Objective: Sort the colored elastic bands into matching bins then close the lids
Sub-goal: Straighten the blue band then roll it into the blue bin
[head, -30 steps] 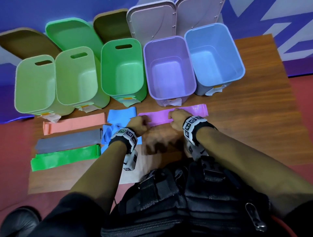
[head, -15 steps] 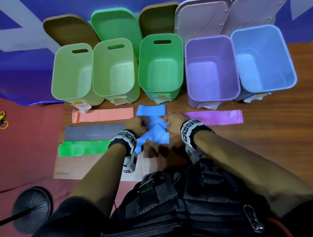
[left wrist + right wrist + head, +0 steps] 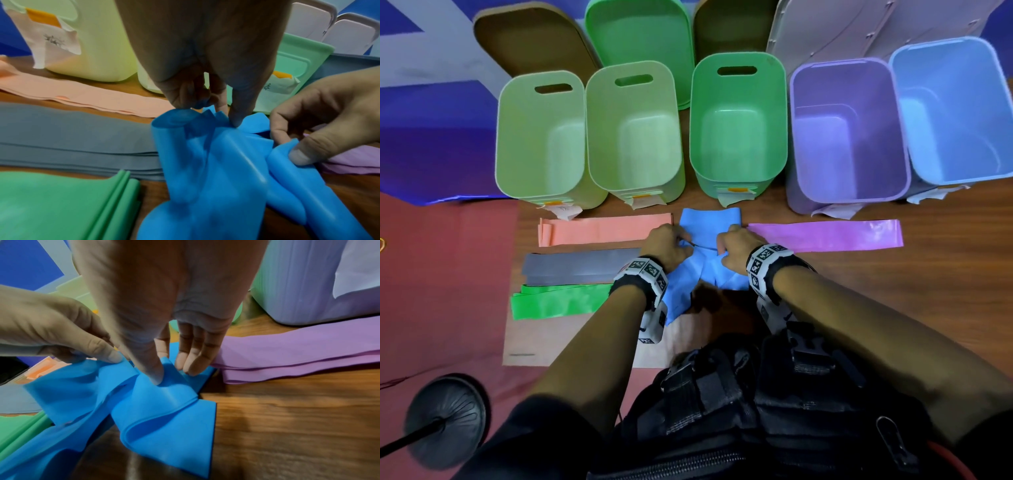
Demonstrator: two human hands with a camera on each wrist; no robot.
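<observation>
I see the blue band (image 3: 703,270) bunched up on the wooden table (image 3: 893,301), right under my fingers. My left hand (image 3: 666,245) pinches a fold of it between thumb and fingertips. My right hand (image 3: 734,248) pinches another fold just beside that, with the thumb (image 3: 152,369) pressing down on top and the other fingers (image 3: 191,358) close together on the far side of the band. The two hands almost touch. The rest of the blue band trails back toward my wrists in loose, wavy folds.

Just past my right fingers, to the right, the purple band (image 3: 825,234) lies flat and long. Just left of my left fingers lies the peach band (image 3: 602,231). Nearer to me on that side are the grey band (image 3: 575,267) and then the green band (image 3: 558,301), each flat.

Beyond my fingertips stands a row of open bins: two light green bins (image 3: 541,192) (image 3: 635,186), a darker green bin (image 3: 736,176) straight ahead of my fingers, then a purple bin (image 3: 849,197) and a blue bin (image 3: 952,176) off to the right. The lids (image 3: 640,31) lean up behind the bins.
</observation>
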